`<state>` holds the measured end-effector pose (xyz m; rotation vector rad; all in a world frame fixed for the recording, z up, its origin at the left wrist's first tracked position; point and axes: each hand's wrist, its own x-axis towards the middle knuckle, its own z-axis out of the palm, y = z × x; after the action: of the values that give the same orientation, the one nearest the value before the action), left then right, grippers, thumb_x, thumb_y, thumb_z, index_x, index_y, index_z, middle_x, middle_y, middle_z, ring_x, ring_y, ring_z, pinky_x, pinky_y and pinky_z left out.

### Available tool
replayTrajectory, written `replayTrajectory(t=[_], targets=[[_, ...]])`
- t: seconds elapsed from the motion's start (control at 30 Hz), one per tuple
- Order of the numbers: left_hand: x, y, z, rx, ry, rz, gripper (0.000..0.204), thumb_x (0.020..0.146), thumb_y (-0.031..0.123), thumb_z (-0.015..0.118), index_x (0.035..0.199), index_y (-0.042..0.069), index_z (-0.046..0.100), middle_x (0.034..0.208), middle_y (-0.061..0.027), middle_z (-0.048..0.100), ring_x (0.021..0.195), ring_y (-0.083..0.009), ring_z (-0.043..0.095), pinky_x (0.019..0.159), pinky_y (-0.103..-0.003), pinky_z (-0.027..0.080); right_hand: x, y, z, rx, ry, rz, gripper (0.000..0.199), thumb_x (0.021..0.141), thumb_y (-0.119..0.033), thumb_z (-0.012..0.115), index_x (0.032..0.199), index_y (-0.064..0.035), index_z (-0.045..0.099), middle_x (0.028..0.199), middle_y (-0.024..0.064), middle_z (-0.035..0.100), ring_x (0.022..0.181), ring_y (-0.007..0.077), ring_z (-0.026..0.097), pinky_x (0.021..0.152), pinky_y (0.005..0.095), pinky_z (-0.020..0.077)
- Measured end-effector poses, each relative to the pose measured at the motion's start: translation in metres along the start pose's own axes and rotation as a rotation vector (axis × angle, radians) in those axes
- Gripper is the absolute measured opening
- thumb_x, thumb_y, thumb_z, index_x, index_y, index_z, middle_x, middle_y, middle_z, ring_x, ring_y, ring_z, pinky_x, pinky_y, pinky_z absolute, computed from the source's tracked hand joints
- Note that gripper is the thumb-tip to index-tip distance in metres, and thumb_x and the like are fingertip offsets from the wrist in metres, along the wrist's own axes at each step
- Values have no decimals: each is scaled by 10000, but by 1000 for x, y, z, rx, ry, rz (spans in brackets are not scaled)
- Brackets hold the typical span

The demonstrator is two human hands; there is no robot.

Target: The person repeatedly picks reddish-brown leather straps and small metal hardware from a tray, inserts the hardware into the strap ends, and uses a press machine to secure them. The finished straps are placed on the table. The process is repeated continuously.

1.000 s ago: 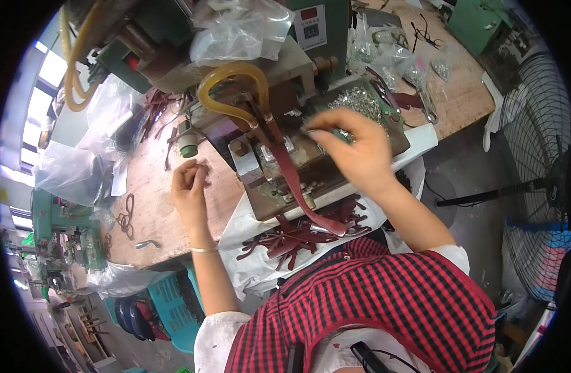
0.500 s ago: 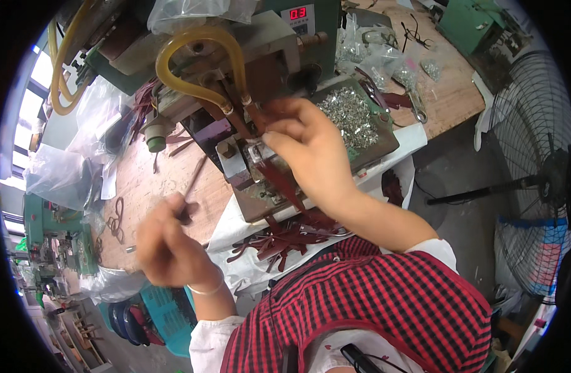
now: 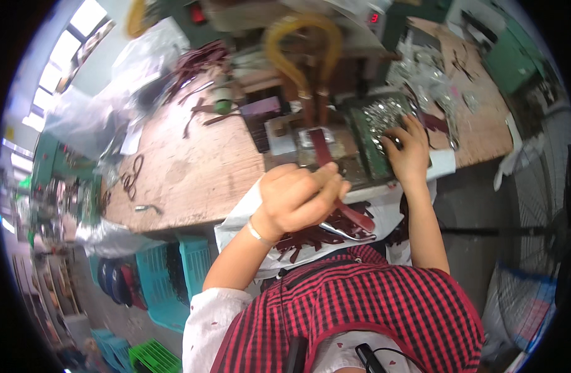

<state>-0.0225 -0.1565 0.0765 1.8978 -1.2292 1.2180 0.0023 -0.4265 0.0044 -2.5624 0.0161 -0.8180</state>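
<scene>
My left hand [image 3: 301, 198] is closed round a dark red strap [image 3: 321, 147], pinching it between thumb and fingers. The strap's far end lies on a small metal block [image 3: 310, 137] on the machine bed, beneath two brown prongs [image 3: 316, 105] joined to a looped yellow tube [image 3: 303, 31]. My right hand [image 3: 411, 152] reaches to a green tray [image 3: 375, 163] of small shiny metal pieces [image 3: 382, 117]. Its fingers are bent and apart, with the tips among the pieces; nothing shows held.
More dark red straps and a red-brown handled tool [image 3: 358, 219] lie on white sheeting at the bench's front edge. Plastic bags [image 3: 416, 68] and a wrench [image 3: 452, 133] are at right. A fan [image 3: 546, 230] stands at far right; teal crates [image 3: 164, 286] sit below left.
My right hand has left the prongs and gone right to the metal pieces. My left hand has come in from the left and grasped the strap. The view has shifted.
</scene>
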Motion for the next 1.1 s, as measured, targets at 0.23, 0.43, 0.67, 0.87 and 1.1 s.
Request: replayTrajectory(t=[0.23,0.43,0.67,0.87,1.1], targets=[[5,17,-12,-94,-5,-201,192,756,61,813,906,68,694,970,-77,736,616,-151,625,519,-303,471,8,-3,4,-22,33,9,130,837,-138,740,917,-37,726,1163,167,713,1123,363,649,961,452,504],[-67,-7,-18,28,257,-969,612,796,-7,768,1361,-24,534,1336,-218,581,1236,-351,563,1007,-412,476,2,-4,4,115,121,-26,151,872,-102,715,1004,-44,761,981,136,738,915,327,692,835,410,535],[-81,-138,-11,-30,295,-1025,753,828,92,783,1488,-10,436,1413,-230,534,1280,-356,529,1110,-441,409,3,-5,8,302,53,216,150,880,-87,725,1012,-28,763,972,135,745,912,272,703,850,361,530],[-70,-232,-54,379,-81,-816,294,800,73,706,1091,103,737,1194,-111,698,1111,-351,618,952,-412,504,10,-13,-1,381,36,181,171,884,-106,747,1035,-27,757,954,145,745,854,248,706,804,343,540],[-152,-206,-24,793,-453,-646,99,785,98,652,736,68,732,875,-69,669,988,-296,614,847,-426,488,-6,-12,-15,419,42,314,171,894,-85,739,1044,-3,740,875,110,738,769,167,682,752,296,528]])
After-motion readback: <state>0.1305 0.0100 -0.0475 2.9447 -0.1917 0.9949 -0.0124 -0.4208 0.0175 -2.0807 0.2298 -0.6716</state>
